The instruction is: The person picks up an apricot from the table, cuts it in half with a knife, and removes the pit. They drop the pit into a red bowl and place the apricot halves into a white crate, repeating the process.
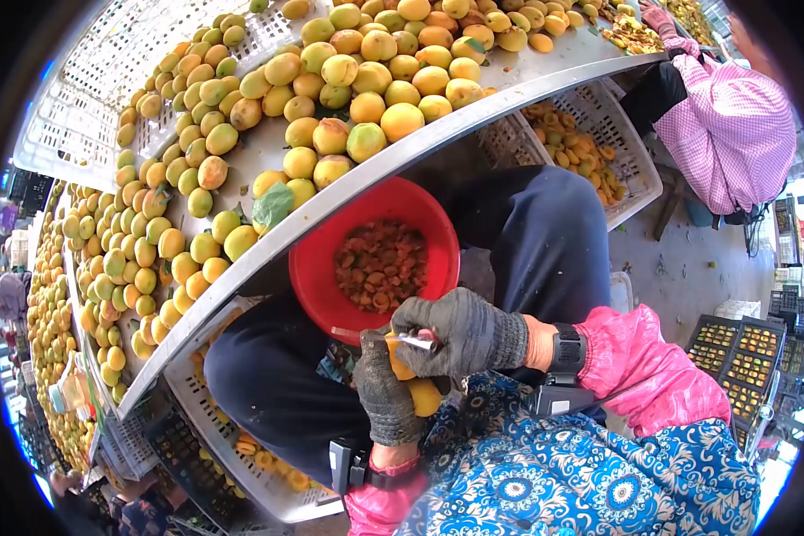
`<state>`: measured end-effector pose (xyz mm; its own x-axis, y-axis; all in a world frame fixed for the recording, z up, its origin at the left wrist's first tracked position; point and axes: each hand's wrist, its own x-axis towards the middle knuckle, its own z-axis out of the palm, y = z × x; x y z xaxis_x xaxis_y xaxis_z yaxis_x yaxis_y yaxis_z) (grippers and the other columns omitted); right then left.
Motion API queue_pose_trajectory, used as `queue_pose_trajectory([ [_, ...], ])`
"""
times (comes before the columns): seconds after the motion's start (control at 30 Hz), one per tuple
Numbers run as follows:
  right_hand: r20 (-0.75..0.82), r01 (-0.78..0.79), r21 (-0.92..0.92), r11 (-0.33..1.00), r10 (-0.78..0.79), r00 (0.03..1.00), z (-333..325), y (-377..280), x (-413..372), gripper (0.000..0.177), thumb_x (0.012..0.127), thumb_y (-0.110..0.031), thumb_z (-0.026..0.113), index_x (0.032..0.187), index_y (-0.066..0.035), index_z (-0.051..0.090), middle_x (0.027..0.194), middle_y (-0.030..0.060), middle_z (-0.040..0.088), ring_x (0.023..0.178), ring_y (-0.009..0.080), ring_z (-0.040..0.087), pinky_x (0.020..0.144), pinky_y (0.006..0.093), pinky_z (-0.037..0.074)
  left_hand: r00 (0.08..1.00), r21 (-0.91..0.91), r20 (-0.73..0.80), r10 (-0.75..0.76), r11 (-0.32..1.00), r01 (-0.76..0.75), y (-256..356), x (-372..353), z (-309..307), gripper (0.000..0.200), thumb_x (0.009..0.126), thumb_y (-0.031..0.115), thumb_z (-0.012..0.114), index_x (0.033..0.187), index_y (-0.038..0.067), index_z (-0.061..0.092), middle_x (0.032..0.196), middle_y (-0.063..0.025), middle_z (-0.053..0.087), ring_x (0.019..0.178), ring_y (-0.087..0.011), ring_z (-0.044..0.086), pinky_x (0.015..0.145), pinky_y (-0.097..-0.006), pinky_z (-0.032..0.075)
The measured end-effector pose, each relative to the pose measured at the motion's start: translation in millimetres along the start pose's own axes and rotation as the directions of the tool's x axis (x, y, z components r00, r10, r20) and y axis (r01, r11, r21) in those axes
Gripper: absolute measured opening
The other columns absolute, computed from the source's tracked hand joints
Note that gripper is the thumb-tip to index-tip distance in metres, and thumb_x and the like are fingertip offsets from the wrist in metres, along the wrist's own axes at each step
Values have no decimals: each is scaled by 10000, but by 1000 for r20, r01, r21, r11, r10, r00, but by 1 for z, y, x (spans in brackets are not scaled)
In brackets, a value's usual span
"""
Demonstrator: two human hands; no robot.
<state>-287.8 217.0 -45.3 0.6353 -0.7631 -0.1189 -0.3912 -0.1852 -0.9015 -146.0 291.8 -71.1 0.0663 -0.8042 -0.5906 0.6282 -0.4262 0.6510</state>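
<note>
My left hand (384, 397), in a dark grey knit glove, is closed around yellow apricots. One apricot (425, 397) shows at the heel of the palm, and a piece of another apricot (399, 359) is between the two hands. My right hand (466, 332), gloved the same way, grips a small knife (414, 341), its pale blade against the fruit at my left fingers. Most of the knife's handle is hidden by the glove. Just beyond the hands, between my knees, a red basin (305, 281) holds many brown-orange apricot stones (380, 268).
A metal-edged table (518, 76) heaped with apricots (366, 80) curves across in front. White crates with halved apricots (581, 147) stand beneath it, and another crate (286, 509) is by my left leg. At right sits a person in a pink checked top (732, 116); black trays (737, 357) lie on the floor.
</note>
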Motion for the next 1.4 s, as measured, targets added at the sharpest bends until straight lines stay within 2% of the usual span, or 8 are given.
queue_pose_trajectory([
  [0.17, -109, -244, 636, 732, 398, 911, -10, -10, 9, 219, 849, -184, 699, 970, -14, 637, 797, 12, 644, 752, 33, 576, 657, 222, 497, 999, -228, 51, 7, 974, 5, -1, 5, -1, 589, 961, 488, 432, 1257, -16, 510, 794, -78, 633, 658, -202, 617, 588, -332, 522],
  [0.37, -421, 157, 350, 923, 5, 907, -19, -6, 30, 264, 830, -191, 683, 1035, -28, 658, 786, 80, 678, 769, 134, 659, 720, 297, 525, 897, -555, 430, -102, 754, 352, 10, 0, 5, 545, 971, 522, 351, 1219, 83, 560, 560, -40, 439, 361, -230, 431, 358, -332, 341],
  [0.47, 90, 58, 222, 973, -79, 993, -49, -29, 21, 286, 819, -142, 636, 1094, -68, 660, 835, 157, 692, 779, 259, 698, 741, 335, 533, 886, -626, 399, -236, 636, 451, 17, -3, 8, 533, 959, 549, 355, 1174, 109, 566, 537, -22, 415, 368, -217, 410, 375, -325, 340],
  [0.87, 303, 152, 236, 960, -221, 927, -50, -25, 13, 237, 841, -166, 595, 1052, -87, 669, 855, 149, 683, 798, 309, 672, 725, 367, 521, 835, -561, 485, -260, 639, 526, 19, -19, 12, 534, 954, 554, 394, 1158, 92, 567, 814, -72, 625, 434, -134, 445, 381, -284, 366],
  [1.03, 296, 200, 169, 965, -243, 924, -45, -25, 6, 238, 826, -182, 621, 1040, -87, 662, 851, 144, 676, 776, 324, 668, 688, 381, 523, 813, -400, 535, -230, 779, 483, 22, -20, 11, 537, 973, 528, 385, 1143, 50, 560, 931, -85, 639, 534, -145, 522, 478, -303, 462],
  [1.2, 141, 86, 303, 949, -134, 981, -30, -37, 2, 231, 844, -180, 654, 1023, -34, 666, 845, 143, 689, 794, 226, 691, 713, 333, 526, 993, 61, 72, -91, 994, 87, 19, -22, -2, 457, 977, 482, 409, 1118, 81, 574, 819, -69, 636, 479, -160, 518, 406, -304, 439],
  [1.27, 81, 28, 380, 924, -63, 995, -29, -50, 1, 216, 843, -171, 670, 1008, -31, 671, 849, 118, 694, 802, 184, 680, 717, 317, 526, 991, 43, 68, -113, 993, 110, 38, -22, -15, 424, 998, 391, 446, 1155, 20, 579, 902, -79, 665, 778, -111, 619, 694, -231, 488],
  [1.4, -148, 151, 354, 923, -104, 983, -26, -56, 7, 173, 821, -110, 712, 967, -21, 685, 861, 61, 699, 776, 102, 643, 698, 261, 521, 968, -50, 92, 234, 972, -230, 116, -62, -25, 518, 986, 454, 407, 1137, -16, 564, 623, -75, 566, 484, -183, 555, 448, -316, 474],
])
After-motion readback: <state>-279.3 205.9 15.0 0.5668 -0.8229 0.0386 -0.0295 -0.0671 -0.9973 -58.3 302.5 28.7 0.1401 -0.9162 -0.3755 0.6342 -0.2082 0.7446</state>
